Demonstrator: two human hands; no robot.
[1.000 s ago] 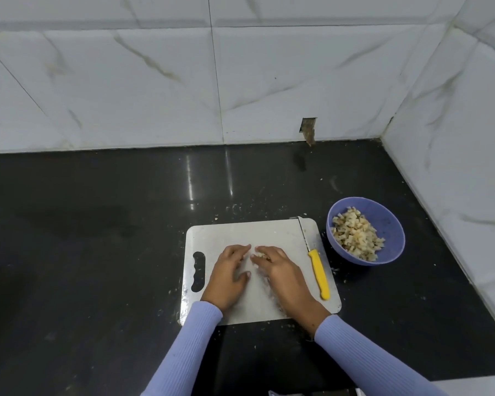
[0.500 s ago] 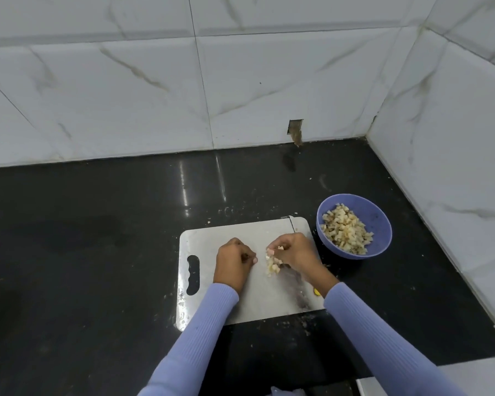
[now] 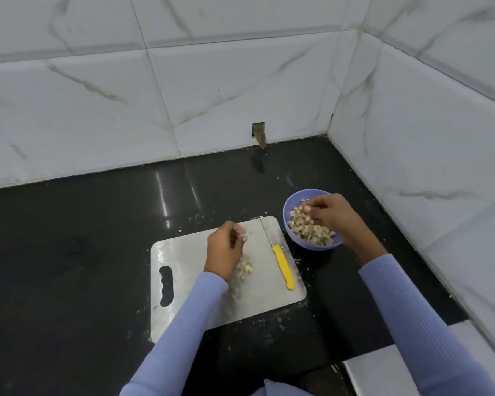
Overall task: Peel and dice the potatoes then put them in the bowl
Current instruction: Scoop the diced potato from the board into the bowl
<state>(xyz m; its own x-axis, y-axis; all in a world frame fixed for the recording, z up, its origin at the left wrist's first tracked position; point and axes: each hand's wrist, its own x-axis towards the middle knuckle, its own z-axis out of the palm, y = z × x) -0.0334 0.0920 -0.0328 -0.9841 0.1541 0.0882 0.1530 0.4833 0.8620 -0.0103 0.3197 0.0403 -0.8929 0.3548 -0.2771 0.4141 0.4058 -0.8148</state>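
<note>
Now, right hand [image 3: 330,214] over bowl [image 3: 293,202], fingers curled, perhaps pinching potato dice [image 3: 312,231], left hand [image 3: 226,247] loosely curled, holding nothing.

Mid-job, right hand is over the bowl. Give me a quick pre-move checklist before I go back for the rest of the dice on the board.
1. Right hand over the purple bowl, fingers bunched above the pile: ok. Whether it has let go of its pieces: cannot tell.
2. Bowl upright on the counter beside the cutting board: ok.
3. All diced potato off the board: not ok, a small heap remains by the left hand.
4. Yellow-handled knife flat on the board, not held: ok.
5. Left hand empty: cannot tell, fingers curled.
6. Counter free of scraps around the board: not ok.
</note>
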